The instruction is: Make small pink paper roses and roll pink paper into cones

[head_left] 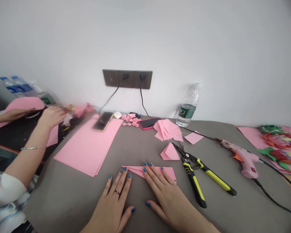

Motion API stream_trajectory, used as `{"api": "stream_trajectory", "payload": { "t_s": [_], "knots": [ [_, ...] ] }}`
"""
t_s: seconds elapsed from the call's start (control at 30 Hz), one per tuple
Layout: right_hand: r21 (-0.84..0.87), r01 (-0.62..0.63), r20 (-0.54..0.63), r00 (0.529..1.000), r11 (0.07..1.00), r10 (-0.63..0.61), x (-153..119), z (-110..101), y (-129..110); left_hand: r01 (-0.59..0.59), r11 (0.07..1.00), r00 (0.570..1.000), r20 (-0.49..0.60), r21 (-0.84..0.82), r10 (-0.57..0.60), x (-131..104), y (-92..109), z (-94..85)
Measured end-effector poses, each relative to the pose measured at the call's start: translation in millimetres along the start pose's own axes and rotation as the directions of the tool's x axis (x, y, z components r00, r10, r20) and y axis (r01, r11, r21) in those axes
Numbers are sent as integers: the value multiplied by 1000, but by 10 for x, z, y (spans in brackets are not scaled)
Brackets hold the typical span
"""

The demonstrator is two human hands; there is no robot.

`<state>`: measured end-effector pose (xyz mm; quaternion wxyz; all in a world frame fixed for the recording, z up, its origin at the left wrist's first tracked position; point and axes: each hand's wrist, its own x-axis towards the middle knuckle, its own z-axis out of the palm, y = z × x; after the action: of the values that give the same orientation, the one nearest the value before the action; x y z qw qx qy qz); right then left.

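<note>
A folded strip of pink paper (168, 170) lies flat on the grey table in front of me. My left hand (116, 195) has its fingers stretched out, the tips resting at the strip's pointed left end. Across the strip's middle and right part, my right hand (163, 192) presses with flat, spread fingers. Just beyond it sits a folded pink paper piece (170, 152). To the right, wire-stripping pliers (196, 168) with yellow and black handles lie spread apart. A pile of pink paper squares (168, 129) is farther back, with one loose square (194, 137) beside it.
Large pink sheets (87, 149) lie left, a phone (103, 121) on them. Small pink paper flowers (131, 119), a pink-cased phone (147, 124) and a water bottle (188, 106) stand near the wall. A corded glue gun (244, 158) lies right. A co-worker's hand (52, 116) moves at far left.
</note>
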<state>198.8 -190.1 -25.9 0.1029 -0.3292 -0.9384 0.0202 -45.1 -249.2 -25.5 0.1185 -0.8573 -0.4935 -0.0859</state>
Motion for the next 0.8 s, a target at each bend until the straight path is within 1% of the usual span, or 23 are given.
{"api": "stream_trajectory", "payload": {
  "t_s": [0.23, 0.37, 0.6, 0.73, 0.8],
  "knots": [
    [-48, 20, -23, 999, 999, -22, 8, -21, -1, 67, 998, 997, -49, 21, -66, 45, 58, 57],
    [-55, 30, -29, 999, 998, -32, 2, -30, 14, 76, 997, 996, -34, -22, -77, 75, 47, 53],
    [8, 21, 4, 1000, 1000, -21, -14, -27, 27, 89, 995, 996, 6, -49, -89, 62, 16, 50],
    [21, 5, 20, 1000, 1000, -5, -21, -12, 26, 162, 986, 986, 33, -48, -160, 10, 36, 50],
    [28, -2, 22, 1000, 1000, 1, -26, -6, 25, 175, 983, 984, 32, -55, -173, -9, 49, 56]
  ]
}}
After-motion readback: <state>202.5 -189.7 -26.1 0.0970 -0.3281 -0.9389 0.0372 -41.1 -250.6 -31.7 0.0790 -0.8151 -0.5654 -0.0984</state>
